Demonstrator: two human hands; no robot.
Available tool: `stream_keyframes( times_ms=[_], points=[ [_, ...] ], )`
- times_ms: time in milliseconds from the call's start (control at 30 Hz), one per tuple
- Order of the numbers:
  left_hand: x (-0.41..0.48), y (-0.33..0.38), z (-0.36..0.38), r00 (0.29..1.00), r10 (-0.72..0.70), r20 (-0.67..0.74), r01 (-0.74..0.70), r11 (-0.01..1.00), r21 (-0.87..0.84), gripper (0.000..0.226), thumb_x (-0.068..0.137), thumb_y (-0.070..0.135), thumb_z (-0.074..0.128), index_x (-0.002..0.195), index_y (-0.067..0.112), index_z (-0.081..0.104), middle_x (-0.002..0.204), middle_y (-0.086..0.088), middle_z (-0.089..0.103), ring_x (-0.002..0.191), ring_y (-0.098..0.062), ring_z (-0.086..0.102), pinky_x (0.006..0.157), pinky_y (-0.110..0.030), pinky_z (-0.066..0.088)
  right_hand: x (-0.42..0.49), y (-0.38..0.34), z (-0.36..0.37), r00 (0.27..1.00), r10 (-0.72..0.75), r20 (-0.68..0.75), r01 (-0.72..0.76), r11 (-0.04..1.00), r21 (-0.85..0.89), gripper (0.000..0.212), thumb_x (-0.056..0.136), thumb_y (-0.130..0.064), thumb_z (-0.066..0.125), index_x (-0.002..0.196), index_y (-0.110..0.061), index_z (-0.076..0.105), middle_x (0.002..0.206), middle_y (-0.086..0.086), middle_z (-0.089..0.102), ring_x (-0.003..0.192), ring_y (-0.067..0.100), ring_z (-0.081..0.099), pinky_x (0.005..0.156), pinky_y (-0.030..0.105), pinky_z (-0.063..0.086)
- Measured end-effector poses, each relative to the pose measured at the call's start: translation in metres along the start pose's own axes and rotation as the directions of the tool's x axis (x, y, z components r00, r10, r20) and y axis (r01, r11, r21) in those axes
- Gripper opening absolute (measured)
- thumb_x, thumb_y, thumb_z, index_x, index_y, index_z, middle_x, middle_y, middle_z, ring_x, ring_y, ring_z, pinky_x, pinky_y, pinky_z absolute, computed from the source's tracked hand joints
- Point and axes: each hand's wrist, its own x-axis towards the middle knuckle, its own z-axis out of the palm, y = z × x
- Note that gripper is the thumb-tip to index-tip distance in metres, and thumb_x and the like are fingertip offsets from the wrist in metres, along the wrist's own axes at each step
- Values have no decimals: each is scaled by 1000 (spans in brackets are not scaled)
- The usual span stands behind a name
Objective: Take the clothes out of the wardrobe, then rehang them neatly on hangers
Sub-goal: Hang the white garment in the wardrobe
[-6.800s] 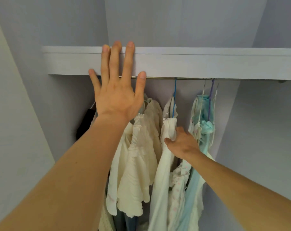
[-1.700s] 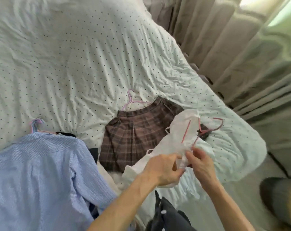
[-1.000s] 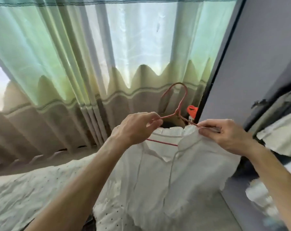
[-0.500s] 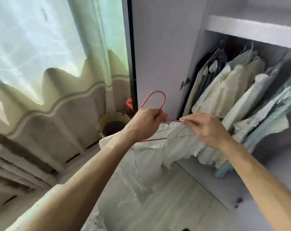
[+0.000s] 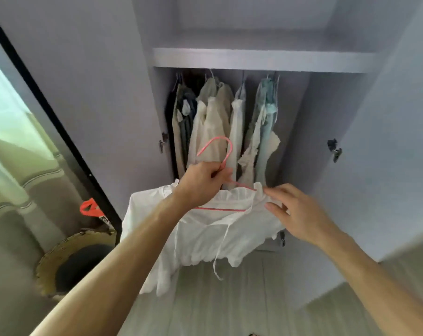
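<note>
**A:** What's changed in the last half second?

**B:** The person has turned square to the wardrobe (image 5: 266, 60). Before, it sat off to one side with the curtain filling the view. Now the open compartment is dead ahead. The white blouse (image 5: 205, 238) is on the pink hanger (image 5: 226, 146), held out just in front of and below the hanging clothes (image 5: 213, 122). It is not on the rail yet.

**A:** Hands?

**B:** The left hand (image 5: 203, 183) has its fingers curled tight round the hanger's neck, just under the hook, and the hook stands upright and free. The right hand (image 5: 297, 214) has eased off. Its fingers are nearly straight, with the tips at the blouse's ruffled shoulder on that side. I can't tell whether thumb and forefinger nip the cloth.

**A:** What does that mean for the job?

**B:** My read is that the dressing step is done and hanging comes next. That means lifting the hook up to the rail, which is hidden under the shelf. The gap between the cream pieces and the pale blue ones looks likeliest. The risk is that shoulder slipping off on the way up.
</note>
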Motion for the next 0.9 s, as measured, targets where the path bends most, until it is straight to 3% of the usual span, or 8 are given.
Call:
stream_keyframes(
  times_ms=[133,200,267,367,467,567,800,900],
  points=[
    [18,28,21,988,157,11,-157,986,58,34,102,35,52,88,8,66,67,4,54,69,-21,53,61,-28,30,-16,9,-16,998,58,-34,-60,996,-68,22,99,-34,55,118,-31,67,100,-10,67,92,20,64,75,32,47],
    [28,34,30,972,231,26,-233,962,140,29,103,37,49,82,17,54,72,2,56,72,-25,56,64,-33,38,-23,10,-24,994,110,-9,-110,990,-93,15,99,-36,53,111,-31,62,81,-21,59,83,13,60,71,30,38],
    [41,38,39,955,288,73,-297,929,219,27,103,38,48,83,20,49,78,-3,63,76,-30,60,71,-41,47,-28,11,-26,987,159,28,-157,986,-53,10,100,-35,52,105,-28,57,67,-21,51,70,11,50,67,27,31],
    [61,41,52,942,314,121,-337,876,346,34,103,43,44,94,13,57,84,-6,69,78,-32,64,77,-45,52,-33,18,-19,973,212,91,-221,971,96,7,100,-34,52,97,-28,54,68,-18,54,66,5,48,66,29,35],
    [78,47,64,941,282,188,-336,856,394,38,103,47,41,104,15,61,97,-7,71,89,-32,66,82,-46,53,-34,30,-8,959,252,127,-280,906,317,11,99,-29,55,88,-26,54,70,-25,56,63,2,47,67,29,41],
    [93,51,66,935,241,259,-329,862,386,37,104,45,41,125,21,59,119,-1,68,109,-25,63,94,-41,51,-35,42,-1,942,312,121,-331,823,461,13,99,-22,56,87,-20,57,70,-13,57,64,7,47,64,28,39],
    [151,47,50,957,166,239,-267,827,495,41,102,40,46,141,26,49,139,-2,51,124,-25,51,105,-39,42,-27,76,2,891,441,106,-422,721,550,14,100,-21,55,86,-19,57,79,9,57,64,10,45,61,24,37],
    [181,43,42,967,168,193,-247,805,539,47,101,41,47,147,30,41,156,-2,34,141,-25,35,115,-42,30,-20,89,-2,868,484,109,-453,683,573,16,100,-24,55,84,-22,54,77,6,55,57,9,42,60,27,38]
  ],
)
